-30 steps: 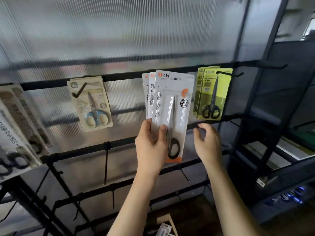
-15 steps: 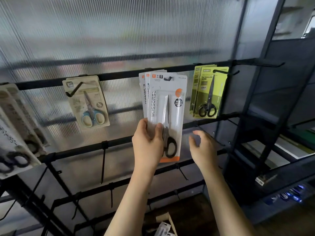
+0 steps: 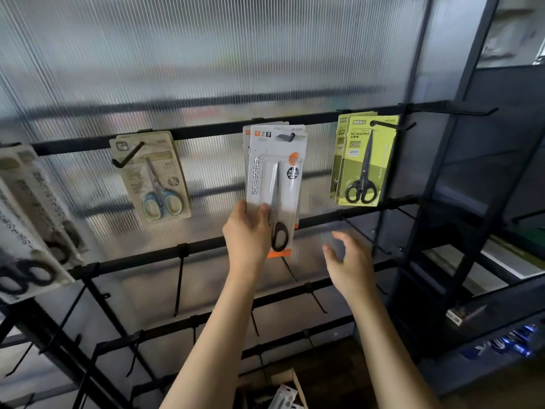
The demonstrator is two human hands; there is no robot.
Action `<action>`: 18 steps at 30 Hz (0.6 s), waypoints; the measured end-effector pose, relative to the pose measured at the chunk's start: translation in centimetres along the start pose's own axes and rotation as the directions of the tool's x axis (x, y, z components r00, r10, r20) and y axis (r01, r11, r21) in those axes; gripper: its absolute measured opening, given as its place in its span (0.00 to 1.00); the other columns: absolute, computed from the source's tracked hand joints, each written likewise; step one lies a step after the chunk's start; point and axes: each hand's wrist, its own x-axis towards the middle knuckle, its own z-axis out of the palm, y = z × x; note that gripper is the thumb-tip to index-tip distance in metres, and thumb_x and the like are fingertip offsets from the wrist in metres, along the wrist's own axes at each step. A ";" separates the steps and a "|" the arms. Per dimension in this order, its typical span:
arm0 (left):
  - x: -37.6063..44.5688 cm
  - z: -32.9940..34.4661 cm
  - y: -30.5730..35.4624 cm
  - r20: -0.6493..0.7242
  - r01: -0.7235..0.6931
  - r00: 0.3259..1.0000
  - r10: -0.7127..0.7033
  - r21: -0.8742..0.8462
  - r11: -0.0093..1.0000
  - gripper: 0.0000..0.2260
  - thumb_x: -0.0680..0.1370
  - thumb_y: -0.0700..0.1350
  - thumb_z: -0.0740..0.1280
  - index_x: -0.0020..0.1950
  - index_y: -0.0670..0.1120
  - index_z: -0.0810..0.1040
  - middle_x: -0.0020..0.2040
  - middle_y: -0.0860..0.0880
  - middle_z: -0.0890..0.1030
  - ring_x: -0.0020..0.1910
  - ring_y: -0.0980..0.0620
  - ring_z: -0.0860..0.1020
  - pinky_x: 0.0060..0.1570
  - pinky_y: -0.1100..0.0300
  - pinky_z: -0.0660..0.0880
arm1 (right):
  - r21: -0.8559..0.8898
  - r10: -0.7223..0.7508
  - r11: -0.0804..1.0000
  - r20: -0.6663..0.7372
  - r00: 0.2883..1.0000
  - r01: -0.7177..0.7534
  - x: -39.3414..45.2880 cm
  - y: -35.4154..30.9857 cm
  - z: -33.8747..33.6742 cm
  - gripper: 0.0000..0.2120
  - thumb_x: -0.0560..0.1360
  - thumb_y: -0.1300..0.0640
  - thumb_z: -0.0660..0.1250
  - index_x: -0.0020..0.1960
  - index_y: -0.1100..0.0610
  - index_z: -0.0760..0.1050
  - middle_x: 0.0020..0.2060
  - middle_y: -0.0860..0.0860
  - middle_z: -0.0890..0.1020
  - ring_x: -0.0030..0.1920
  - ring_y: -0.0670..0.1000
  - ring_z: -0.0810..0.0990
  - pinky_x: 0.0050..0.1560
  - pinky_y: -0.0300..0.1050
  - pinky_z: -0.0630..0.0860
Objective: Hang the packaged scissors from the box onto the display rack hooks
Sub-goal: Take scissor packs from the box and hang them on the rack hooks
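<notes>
Now the left hand point(image 3: 246, 234) grips the lower left edge of the white-and-orange scissors pack point(image 3: 274, 187), thumb across its front, and the pack's hang hole sits over the hook point(image 3: 287, 137) on the rack's top bar point(image 3: 206, 131) — a second ago it was tilted and not fully seated. Same-type packs hang directly behind it. Right hand point(image 3: 348, 261) is released, fingers loosely spread, and has dropped lower right of the pack, away from it. Judgement: this pack is basically hung, only letting go remains. Green packs point(image 3: 364, 160) hang right of it, a blue-handled pack point(image 3: 153, 175) left of it. Box point(image 3: 283, 394) with more packs sits far below — next pick comes from there.
</notes>
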 end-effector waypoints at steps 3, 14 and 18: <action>0.9 0.2 -0.4 0.030 0.030 0.999 -0.031 0.047 0.998 0.09 0.78 0.47 0.65 0.40 0.44 0.72 0.32 0.55 0.73 0.31 0.58 0.71 0.29 0.71 0.67 | -0.018 0.019 1.000 0.028 0.999 -0.019 -0.3 0.2 -0.1 0.19 0.77 0.55 0.65 0.66 0.57 0.71 0.64 0.54 0.74 0.67 0.53 0.69 0.66 0.49 0.67; 1.1 1.0 -2.1 0.213 0.114 0.966 -0.148 0.163 0.980 0.14 0.78 0.55 0.63 0.41 0.45 0.71 0.36 0.50 0.74 0.36 0.53 0.73 0.32 0.65 0.69 | -0.112 0.043 0.993 0.072 0.996 -0.035 -2.7 0.9 -0.3 0.23 0.76 0.55 0.68 0.69 0.57 0.69 0.66 0.55 0.71 0.69 0.54 0.65 0.68 0.53 0.66; -1.0 0.5 -4.1 0.260 0.154 0.938 -0.228 0.276 0.949 0.18 0.77 0.59 0.63 0.54 0.45 0.73 0.45 0.51 0.77 0.45 0.52 0.76 0.43 0.60 0.71 | -0.192 0.019 0.981 0.064 0.998 -0.006 -4.3 1.9 0.2 0.22 0.75 0.55 0.68 0.67 0.58 0.70 0.65 0.55 0.72 0.70 0.56 0.66 0.68 0.54 0.66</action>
